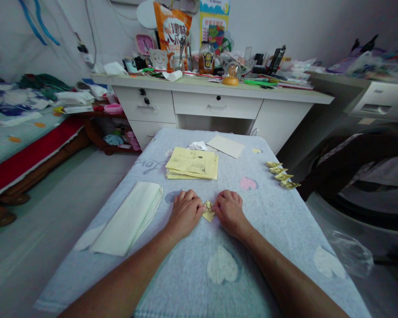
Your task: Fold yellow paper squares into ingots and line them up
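Note:
A small piece of folded yellow paper [208,212] with dark print lies on the cloth-covered table between my two hands. My left hand [187,210] pinches its left corner, fingers curled. On the opposite side, my right hand [230,211] is closed on the right corner in the same way. Just beyond them sits a stack of yellow printed paper sheets [189,162]. Several finished-looking folded yellow paper pieces [281,176] stand in a row near the table's right edge.
A folded pale cloth or paper bundle [129,221] lies on the left. Behind the stack are a crumpled white tissue [197,145] and a beige card [226,145]. A cluttered white desk [215,99] stands beyond; a washing machine [365,132] is at right, a bed [29,141] at left.

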Motion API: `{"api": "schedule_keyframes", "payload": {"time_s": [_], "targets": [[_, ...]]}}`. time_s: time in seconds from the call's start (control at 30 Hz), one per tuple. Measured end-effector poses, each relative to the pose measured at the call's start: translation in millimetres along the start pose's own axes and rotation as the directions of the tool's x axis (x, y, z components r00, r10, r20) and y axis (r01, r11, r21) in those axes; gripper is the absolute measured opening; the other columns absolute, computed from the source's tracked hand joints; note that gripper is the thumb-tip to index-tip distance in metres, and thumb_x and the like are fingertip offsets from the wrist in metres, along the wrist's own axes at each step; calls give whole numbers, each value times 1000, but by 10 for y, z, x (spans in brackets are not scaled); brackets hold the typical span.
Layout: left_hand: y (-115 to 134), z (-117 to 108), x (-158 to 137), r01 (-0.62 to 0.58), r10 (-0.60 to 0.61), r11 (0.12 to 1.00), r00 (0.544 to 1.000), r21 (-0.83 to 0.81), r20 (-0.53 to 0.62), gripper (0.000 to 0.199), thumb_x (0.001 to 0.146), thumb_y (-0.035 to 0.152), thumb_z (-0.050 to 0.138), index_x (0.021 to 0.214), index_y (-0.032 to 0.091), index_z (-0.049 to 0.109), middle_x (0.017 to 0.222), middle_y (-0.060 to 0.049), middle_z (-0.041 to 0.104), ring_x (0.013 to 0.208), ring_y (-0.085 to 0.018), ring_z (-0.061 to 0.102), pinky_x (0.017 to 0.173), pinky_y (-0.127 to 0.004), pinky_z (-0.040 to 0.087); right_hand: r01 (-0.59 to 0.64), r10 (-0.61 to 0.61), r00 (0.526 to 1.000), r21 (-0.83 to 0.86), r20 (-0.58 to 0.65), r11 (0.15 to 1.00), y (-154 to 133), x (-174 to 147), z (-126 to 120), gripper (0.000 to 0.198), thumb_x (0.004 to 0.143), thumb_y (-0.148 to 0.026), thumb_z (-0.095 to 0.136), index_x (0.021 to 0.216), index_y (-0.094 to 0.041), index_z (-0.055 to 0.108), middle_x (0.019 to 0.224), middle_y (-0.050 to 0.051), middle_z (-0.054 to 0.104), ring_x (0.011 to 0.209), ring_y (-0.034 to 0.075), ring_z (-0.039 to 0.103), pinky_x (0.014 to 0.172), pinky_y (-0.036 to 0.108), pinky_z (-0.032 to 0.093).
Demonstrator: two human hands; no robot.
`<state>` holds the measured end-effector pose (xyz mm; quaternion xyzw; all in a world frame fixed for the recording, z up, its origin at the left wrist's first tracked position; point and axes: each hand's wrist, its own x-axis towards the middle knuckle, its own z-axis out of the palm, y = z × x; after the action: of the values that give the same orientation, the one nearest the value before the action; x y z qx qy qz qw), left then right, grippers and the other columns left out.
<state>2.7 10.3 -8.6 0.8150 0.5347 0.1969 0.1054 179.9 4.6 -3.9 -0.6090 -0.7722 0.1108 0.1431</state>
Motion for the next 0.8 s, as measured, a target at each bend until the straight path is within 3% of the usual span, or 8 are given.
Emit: {"api": "schedule_keyframes", "payload": {"time_s": [0.47, 0.6, 0.8], "targets": [[-35, -13, -7, 48, -47, 999, 998, 13, -31, 12, 84, 29, 60, 75, 22, 63, 92, -5, 58, 92, -24, 48, 76, -38, 34, -23, 23, 1000, -49, -2, 999, -26, 5, 5, 15, 89, -31, 55, 85, -20, 64, 106, 8, 56, 102, 25, 44, 90, 41, 31], [-120, -74, 26, 42, -47, 992, 998, -121, -42, 4, 80, 26, 62, 80, 23, 66, 93, -3, 59, 93, -23, 51, 81, -37, 37, -25, 25, 1000, -41, 4, 999, -27, 11, 6, 14, 89, -31, 55, 84, -20, 64, 105, 8, 57, 101, 25, 44, 89, 41, 31], [-102, -124, 62, -85, 65, 919, 996, -384, -66, 20, 87, 18, 50, 92, 23, 69, 96, -3, 61, 99, -19, 52, 92, -34, 39, -15, 15, 1000, -43, -7, 999, -34, 9, -4, 15, 89, -32, 56, 84, -20, 64, 105, 8, 57, 101, 25, 44, 88, 40, 31]]}}
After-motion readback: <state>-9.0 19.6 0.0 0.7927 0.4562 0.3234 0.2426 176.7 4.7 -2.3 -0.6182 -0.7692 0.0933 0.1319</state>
